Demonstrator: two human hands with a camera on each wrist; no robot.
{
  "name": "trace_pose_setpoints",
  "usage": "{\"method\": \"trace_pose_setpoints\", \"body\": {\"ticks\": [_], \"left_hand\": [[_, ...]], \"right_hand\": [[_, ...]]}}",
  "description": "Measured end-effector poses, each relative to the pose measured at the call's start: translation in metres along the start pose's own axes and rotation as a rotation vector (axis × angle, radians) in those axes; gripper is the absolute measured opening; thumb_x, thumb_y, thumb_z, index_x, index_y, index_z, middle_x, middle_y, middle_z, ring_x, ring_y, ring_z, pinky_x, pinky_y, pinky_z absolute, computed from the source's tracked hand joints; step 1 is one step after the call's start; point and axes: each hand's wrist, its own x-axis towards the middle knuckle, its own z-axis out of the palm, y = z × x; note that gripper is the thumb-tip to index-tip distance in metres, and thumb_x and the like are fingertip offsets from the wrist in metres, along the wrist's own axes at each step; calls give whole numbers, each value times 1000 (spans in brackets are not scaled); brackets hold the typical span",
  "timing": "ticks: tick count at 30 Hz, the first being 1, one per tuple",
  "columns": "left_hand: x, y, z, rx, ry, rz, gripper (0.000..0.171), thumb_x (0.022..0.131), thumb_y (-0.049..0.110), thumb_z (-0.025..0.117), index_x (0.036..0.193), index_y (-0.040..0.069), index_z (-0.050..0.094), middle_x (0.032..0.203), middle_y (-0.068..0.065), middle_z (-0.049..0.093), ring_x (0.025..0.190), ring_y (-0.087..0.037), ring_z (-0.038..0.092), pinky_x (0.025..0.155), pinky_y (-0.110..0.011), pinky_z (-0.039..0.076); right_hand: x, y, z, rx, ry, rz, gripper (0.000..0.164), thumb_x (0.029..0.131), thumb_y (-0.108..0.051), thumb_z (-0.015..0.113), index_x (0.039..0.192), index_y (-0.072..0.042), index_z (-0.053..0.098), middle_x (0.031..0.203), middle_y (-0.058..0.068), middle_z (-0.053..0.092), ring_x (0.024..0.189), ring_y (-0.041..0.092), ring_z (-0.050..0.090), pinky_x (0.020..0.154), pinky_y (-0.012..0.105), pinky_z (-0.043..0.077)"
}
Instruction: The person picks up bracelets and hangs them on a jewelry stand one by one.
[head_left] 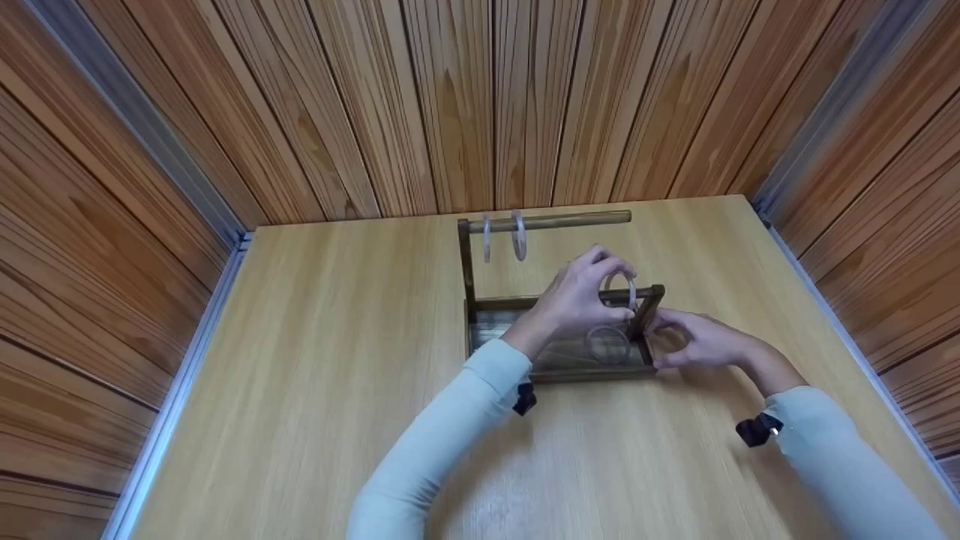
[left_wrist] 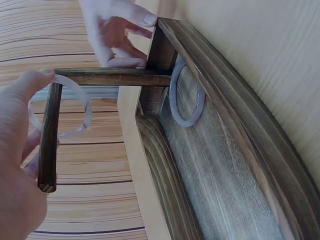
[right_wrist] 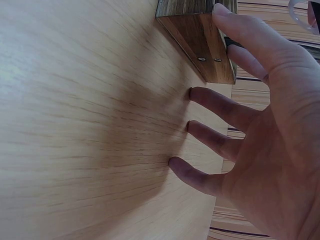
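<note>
My left hand [head_left: 574, 296] pinches a pale translucent bangle [left_wrist: 88, 112] at the shorter arm [left_wrist: 48, 135] of a dark wooden bangle stand [head_left: 589, 373]. In the head view this bangle appears to be around that arm's bar. At the stand's right end, my right hand [head_left: 701, 341] grips the tray end between thumb and index finger. Its other fingertips [right_wrist: 181, 167] reach down to the table. Another bangle [left_wrist: 173, 97] leans inside the tray near the short post. Two more bangles, a thin one [head_left: 487, 240] and a thicker one [head_left: 520, 238], hang from the taller arm [head_left: 581, 220].
The stand sits on a light wooden table [head_left: 337, 337]. Wood-plank walls [head_left: 450, 105] rise behind and at both sides, with metal rails [head_left: 187, 352] along the edges. A dark wrist device [head_left: 757, 430] sits at the right cuff.
</note>
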Motion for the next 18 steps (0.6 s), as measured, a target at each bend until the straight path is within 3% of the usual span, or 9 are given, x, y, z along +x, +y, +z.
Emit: {"method": "trace_pose_setpoints", "body": {"ticks": [6,18], "left_hand": [[2,-1,0,81,-4,-17,52,93,38,95,137,24,72,138,-1,68,126,-20,70,110,-32,59],[2,0,4,91,-42,-53,55,92,39,95,140,25,72,138,1,71,127,-18,71,112,-31,61]], "right_hand": [[0,-2,0,-10,1,-12,67,96,-23,90,155,-12,62,151,17,72,159,58,46,127,90,26],[0,1,0,-17,-8,20,67,97,-24,90,156,-12,60,154,19,69,161,58,43,128,91,22]]}}
